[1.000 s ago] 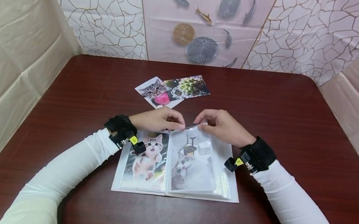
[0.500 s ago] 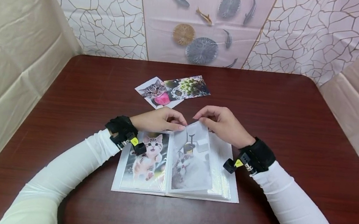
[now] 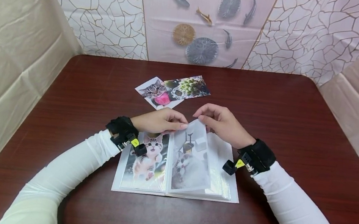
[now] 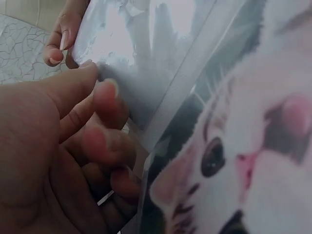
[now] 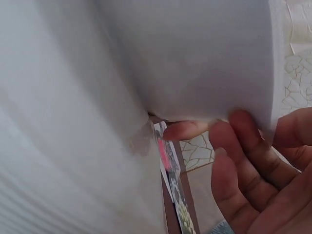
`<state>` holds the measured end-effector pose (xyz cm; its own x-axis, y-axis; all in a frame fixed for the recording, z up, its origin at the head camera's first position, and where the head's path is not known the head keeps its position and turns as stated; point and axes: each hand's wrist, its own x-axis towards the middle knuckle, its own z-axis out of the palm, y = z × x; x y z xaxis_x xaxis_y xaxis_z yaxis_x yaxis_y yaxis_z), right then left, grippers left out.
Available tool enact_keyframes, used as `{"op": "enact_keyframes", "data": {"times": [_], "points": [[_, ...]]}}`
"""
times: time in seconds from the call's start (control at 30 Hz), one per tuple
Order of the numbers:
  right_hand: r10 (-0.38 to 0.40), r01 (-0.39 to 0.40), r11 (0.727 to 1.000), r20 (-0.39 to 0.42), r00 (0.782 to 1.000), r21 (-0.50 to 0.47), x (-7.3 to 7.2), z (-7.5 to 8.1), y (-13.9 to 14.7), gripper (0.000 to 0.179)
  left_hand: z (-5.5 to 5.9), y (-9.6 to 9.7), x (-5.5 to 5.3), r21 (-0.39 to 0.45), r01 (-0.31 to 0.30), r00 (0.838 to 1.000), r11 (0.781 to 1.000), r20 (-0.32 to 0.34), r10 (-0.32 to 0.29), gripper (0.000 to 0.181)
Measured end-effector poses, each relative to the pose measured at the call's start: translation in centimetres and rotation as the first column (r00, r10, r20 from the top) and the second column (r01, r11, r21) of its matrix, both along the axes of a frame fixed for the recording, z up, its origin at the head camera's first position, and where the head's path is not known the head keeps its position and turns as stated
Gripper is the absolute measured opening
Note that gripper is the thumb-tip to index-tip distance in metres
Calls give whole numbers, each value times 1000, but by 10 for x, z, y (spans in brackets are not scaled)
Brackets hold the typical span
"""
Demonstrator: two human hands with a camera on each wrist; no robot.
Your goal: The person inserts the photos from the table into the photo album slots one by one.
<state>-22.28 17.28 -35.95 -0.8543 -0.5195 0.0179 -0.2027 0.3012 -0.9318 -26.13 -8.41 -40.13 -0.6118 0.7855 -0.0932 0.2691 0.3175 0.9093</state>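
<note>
A photo album (image 3: 117, 176) lies open on the table, a kitten photo (image 3: 146, 161) in its left page. From its right half a clear sleeve page (image 3: 192, 167) rises, with a pale cat picture in it. My left hand (image 3: 161, 120) pinches the top edge of this page near the spine; in the left wrist view its thumb and index finger meet at the edge. My right hand (image 3: 224, 124) holds the page's top outer corner between thumb and fingers, as the right wrist view shows. Further sleeve pages (image 3: 221, 179) lie beneath.
Beyond the album, two loose photos overlap on the table (image 3: 285, 115): a cat with a pink item (image 3: 156, 92) and a green succulent (image 3: 190, 86). Patterned cloth (image 3: 111, 10) hangs behind the table, and pale fabric stands at both sides.
My right hand has moved slightly up and left, lifting the page's outer corner and tilting the page toward the spine. My left hand has shifted slightly right along the top edge.
</note>
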Motion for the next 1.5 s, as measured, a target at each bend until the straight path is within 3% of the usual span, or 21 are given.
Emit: {"op": "enact_keyframes", "data": {"times": [0.27,0.53,0.7,0.87,1.07,1.37,1.5], "points": [[2,3,998,89,996,-59,-1,2,-2,28,2,-1,1,25,5,1000,1000,6,-5,25],[42,-42,999,51,998,6,-3,-3,-3,19,6,-4,2,6,-45,999,999,6,45,35],[85,-87,996,61,994,15,-3,-5,-3,22,14,-9,7,34,-39,999,999,21,38,35],[83,-85,996,58,995,38,-3,-5,-2,25,18,-15,9,68,-25,1000,997,-3,25,39],[81,-84,994,56,995,63,-3,-6,0,26,18,-29,6,93,-41,999,995,15,39,43],[86,-90,993,49,995,82,-4,-6,0,25,22,-44,7,86,-65,995,994,84,58,56],[86,-90,991,40,995,97,-4,-6,0,24,24,-49,8,55,-90,995,994,58,86,61]]}}
